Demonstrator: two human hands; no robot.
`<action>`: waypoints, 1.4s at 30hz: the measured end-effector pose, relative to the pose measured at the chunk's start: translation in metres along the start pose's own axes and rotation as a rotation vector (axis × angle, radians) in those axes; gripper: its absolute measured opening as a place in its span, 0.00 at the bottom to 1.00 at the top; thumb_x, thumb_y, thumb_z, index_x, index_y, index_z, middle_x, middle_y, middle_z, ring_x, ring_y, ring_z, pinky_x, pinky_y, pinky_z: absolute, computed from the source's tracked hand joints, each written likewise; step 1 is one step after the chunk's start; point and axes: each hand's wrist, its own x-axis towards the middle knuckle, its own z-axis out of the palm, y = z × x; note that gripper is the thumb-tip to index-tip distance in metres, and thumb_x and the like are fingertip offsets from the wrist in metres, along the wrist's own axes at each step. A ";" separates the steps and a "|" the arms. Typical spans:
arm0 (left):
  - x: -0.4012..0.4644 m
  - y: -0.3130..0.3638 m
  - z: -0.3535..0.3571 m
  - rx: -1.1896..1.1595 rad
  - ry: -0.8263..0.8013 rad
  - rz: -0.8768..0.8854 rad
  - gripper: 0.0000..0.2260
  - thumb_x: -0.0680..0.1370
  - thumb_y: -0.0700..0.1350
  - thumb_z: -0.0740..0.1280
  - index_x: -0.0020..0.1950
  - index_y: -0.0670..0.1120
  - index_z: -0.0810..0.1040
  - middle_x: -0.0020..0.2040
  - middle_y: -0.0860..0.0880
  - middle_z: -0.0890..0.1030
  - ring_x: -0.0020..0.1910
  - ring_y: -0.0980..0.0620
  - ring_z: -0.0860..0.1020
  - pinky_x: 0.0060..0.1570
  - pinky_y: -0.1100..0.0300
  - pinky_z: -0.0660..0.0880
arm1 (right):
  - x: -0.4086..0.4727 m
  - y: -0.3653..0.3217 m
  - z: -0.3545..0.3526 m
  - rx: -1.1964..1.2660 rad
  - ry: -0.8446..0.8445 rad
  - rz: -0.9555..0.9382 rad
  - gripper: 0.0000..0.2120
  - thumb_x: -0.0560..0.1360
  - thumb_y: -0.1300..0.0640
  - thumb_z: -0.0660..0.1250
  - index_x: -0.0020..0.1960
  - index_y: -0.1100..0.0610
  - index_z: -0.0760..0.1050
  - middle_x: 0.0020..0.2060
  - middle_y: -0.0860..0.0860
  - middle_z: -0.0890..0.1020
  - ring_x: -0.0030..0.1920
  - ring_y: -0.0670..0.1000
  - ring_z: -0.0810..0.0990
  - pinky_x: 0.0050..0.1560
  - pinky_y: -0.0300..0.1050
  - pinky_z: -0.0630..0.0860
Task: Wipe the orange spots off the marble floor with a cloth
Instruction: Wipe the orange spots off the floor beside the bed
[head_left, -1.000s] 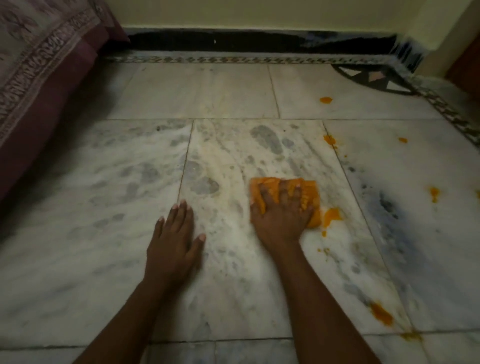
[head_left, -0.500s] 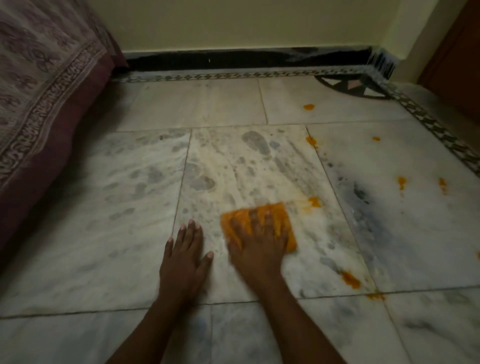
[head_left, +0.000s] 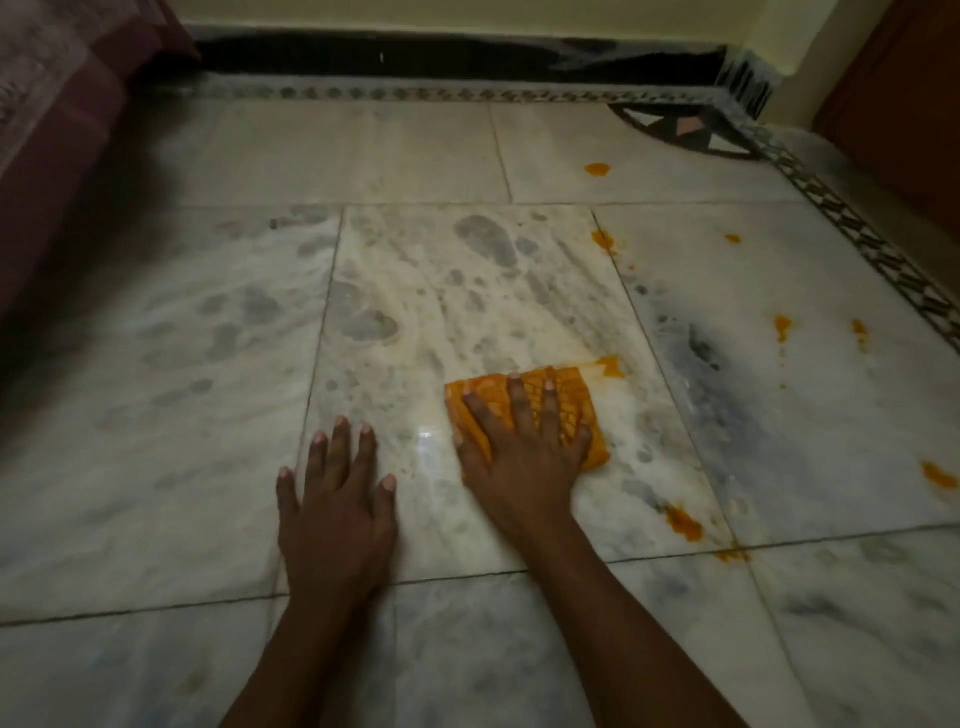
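Wiping step: the cloth (head_left: 524, 410) is pressed flat under the spread right hand (head_left: 524, 452); the left hand (head_left: 335, 499) rests open beside. A spot (head_left: 609, 367) just beyond the fingertips is to be swept next.

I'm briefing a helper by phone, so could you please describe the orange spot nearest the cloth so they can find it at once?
Start at the right hand pressing the orange cloth flat on the marble floor. The orange spot sits at the cloth's far right corner, touching it; every other spot lies apart.
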 end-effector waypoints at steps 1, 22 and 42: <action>-0.002 0.002 0.000 0.001 -0.005 -0.019 0.32 0.79 0.62 0.43 0.84 0.57 0.53 0.84 0.55 0.48 0.84 0.52 0.49 0.81 0.42 0.46 | -0.011 0.002 0.003 -0.001 0.031 -0.036 0.27 0.79 0.29 0.53 0.78 0.29 0.60 0.84 0.47 0.59 0.83 0.61 0.52 0.74 0.73 0.43; 0.007 0.005 -0.011 0.041 -0.074 -0.015 0.31 0.80 0.58 0.51 0.83 0.53 0.59 0.85 0.51 0.53 0.84 0.48 0.52 0.80 0.38 0.48 | -0.011 0.011 0.011 -0.001 0.077 0.183 0.28 0.79 0.32 0.53 0.78 0.33 0.64 0.83 0.50 0.62 0.83 0.63 0.54 0.75 0.74 0.47; -0.058 0.023 0.003 -0.002 -0.044 0.133 0.38 0.78 0.64 0.42 0.83 0.45 0.58 0.84 0.45 0.55 0.83 0.43 0.54 0.79 0.44 0.53 | -0.192 0.086 -0.005 0.059 0.254 -0.248 0.23 0.79 0.34 0.61 0.73 0.34 0.73 0.78 0.49 0.71 0.78 0.59 0.69 0.72 0.70 0.64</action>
